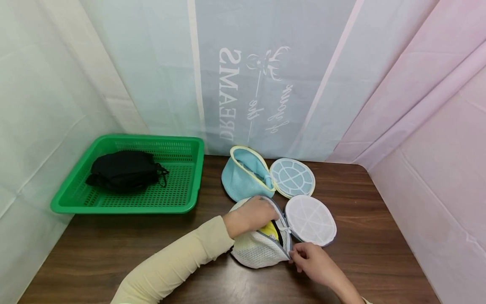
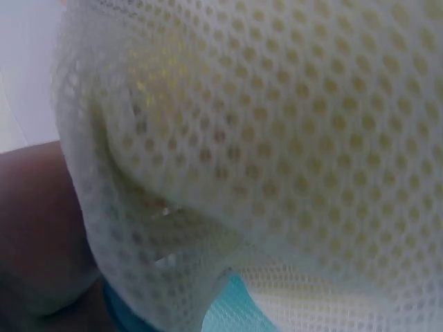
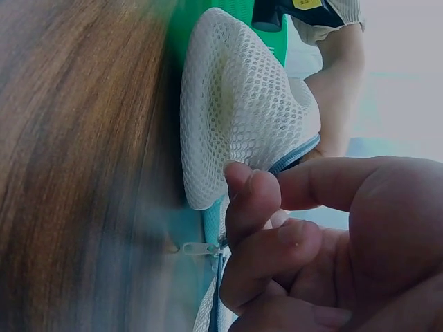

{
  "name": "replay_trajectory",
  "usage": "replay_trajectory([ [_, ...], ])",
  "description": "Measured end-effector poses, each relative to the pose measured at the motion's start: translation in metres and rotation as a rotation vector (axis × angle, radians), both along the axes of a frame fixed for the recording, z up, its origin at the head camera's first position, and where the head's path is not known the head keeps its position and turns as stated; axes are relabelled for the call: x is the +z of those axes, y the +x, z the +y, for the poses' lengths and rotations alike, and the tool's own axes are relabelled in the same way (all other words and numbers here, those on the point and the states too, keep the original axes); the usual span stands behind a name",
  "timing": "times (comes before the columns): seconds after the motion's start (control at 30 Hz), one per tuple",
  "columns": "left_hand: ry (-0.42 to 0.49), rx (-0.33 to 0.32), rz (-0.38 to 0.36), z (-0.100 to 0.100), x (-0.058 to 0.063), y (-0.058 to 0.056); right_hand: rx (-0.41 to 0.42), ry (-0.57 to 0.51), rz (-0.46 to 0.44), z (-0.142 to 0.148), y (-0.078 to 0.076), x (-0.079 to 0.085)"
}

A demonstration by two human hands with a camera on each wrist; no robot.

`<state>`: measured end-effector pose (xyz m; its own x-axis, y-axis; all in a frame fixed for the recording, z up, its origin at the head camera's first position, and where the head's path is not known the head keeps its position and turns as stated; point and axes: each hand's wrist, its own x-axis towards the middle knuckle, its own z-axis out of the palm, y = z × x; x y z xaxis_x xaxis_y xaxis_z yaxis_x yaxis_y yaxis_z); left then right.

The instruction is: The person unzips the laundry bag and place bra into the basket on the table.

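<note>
A white mesh laundry bag (image 1: 258,252) with grey-blue zip trim lies on the table, its round lid (image 1: 310,219) folded open to the right. Inside its mouth shows a yellow and black item (image 1: 271,230). My left hand (image 1: 252,214) reaches over the bag's far side at the mouth, its fingertips hidden. White mesh (image 2: 297,138) fills most of the left wrist view, with a patch of yellow showing through. With thumb and fingertips, my right hand (image 1: 313,261) pinches the zip edge at the near right corner. A zip pull (image 3: 199,247) hangs below those fingers in the right wrist view.
Behind the white bag stands a blue mesh laundry bag (image 1: 239,181) with yellow trim, its round lid (image 1: 293,177) open beside it. At the left, a green plastic basket (image 1: 182,208) holds a black drawstring bundle (image 1: 123,171). Fabric curtains (image 1: 159,84) enclose the wooden table (image 1: 114,249).
</note>
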<state>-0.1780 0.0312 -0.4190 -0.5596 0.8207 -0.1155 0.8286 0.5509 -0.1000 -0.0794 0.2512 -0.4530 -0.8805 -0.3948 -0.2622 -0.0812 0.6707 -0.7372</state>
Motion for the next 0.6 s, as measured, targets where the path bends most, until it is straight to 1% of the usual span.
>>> replay_trajectory([
  [0.13,-0.020,0.000,-0.068,-0.003,0.000,-0.004,-0.004,0.011,-0.008,0.000,0.000,0.000],
  [0.2,-0.005,-0.011,-0.086,-0.005,0.000,-0.007,-0.004,0.019,-0.012,0.000,-0.001,0.000],
  [0.37,0.080,-0.042,-0.112,-0.010,-0.001,-0.014,0.000,0.021,-0.015,-0.001,0.000,0.001],
  [0.6,0.208,-0.021,-0.250,-0.020,-0.004,-0.022,0.009,0.006,0.040,-0.002,0.000,0.001],
])
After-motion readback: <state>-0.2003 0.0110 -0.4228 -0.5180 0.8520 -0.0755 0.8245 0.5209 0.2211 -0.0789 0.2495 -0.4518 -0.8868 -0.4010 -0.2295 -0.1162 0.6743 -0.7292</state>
